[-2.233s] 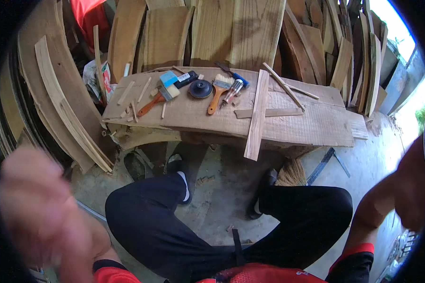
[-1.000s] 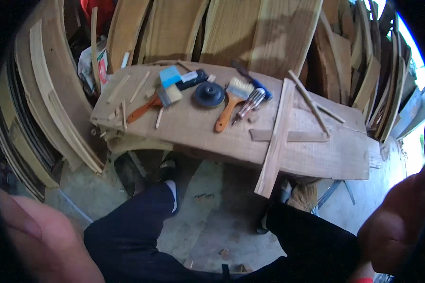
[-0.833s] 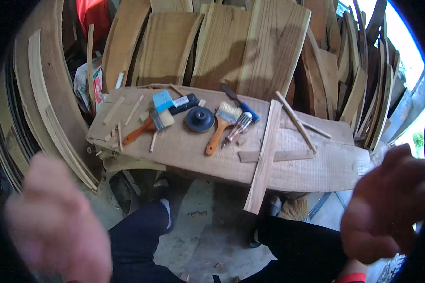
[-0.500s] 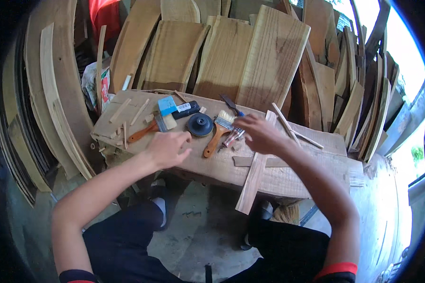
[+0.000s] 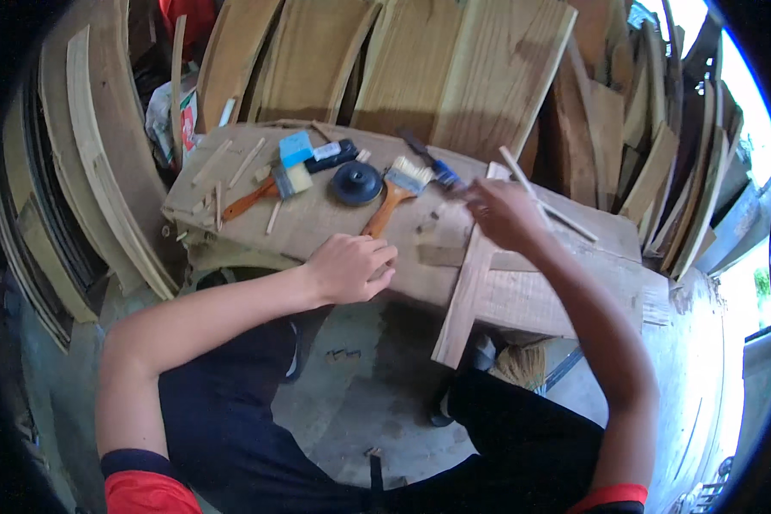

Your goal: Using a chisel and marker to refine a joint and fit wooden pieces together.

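My left hand (image 5: 351,268) is at the bench's front edge, just below the wooden handle of a wide paintbrush (image 5: 391,206). Its fingers are curled closed, and whatever they may hold is hidden. Over the bench's right half, my right hand (image 5: 503,211) is smeared by motion. Its fingertips come close to the blue handle of a flat-bladed tool (image 5: 441,171); whether they grip anything cannot be made out. A flat wooden strip (image 5: 464,313) passes under the right hand and overhangs the front edge. Beside the brush sits a round black pad (image 5: 356,184).
On the bench (image 5: 257,231), a second paintbrush (image 5: 293,182), a light blue block (image 5: 296,148), a black tool (image 5: 343,154) and thin sticks lie to the left. Tall boards (image 5: 403,77) lean behind. A straw broom (image 5: 520,367) stands beneath.
My left hand has moved right and nearer to me, its fingers more curled. My right hand has shifted right. The red-handled tool beside the brush no longer shows there. The view has tilted down.
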`<state>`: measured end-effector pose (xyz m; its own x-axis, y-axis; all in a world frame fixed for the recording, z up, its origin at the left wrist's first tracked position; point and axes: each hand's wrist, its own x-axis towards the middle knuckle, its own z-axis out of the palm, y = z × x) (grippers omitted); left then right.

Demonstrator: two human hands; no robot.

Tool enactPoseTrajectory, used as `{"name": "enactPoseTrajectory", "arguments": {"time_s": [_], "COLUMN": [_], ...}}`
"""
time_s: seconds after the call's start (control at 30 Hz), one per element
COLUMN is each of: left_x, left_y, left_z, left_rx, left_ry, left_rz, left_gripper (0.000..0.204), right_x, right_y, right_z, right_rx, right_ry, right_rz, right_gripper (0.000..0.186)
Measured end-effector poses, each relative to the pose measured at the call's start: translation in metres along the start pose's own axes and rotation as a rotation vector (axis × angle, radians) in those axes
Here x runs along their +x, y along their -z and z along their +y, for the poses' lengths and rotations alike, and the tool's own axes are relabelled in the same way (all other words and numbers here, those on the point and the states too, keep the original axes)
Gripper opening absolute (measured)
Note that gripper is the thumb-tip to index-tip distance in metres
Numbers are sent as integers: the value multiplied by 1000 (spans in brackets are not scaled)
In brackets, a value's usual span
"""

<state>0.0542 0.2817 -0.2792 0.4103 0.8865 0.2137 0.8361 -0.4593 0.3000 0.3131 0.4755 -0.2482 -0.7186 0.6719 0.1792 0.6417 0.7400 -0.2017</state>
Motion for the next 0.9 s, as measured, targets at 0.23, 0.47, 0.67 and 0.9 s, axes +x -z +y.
{"name": "enactPoseTrajectory", "arguments": {"time_s": [0.23,0.47,0.67,0.9], "left_x": [-81,-142,-198,-208], "left_y": [-65,-225,-288,-269], "left_z": [-2,-27,-20,-35], "left_rx": [118,136,78,-129], "left_ry": [-306,312,501,611], "left_rz": [-726,-849,-483,-364], "left_gripper": [39,60,45,28], "right_x": [-59,-70,-86,-87], "right_y": [6,-5,5,-5], "right_z": [34,45,90,77], "right_rx": [-158,-193,-223,-204], "right_ry": [-190,-332,-580,-563], "right_rz": [-39,48,-63,30], "right_gripper": [30,33,42,50]}}
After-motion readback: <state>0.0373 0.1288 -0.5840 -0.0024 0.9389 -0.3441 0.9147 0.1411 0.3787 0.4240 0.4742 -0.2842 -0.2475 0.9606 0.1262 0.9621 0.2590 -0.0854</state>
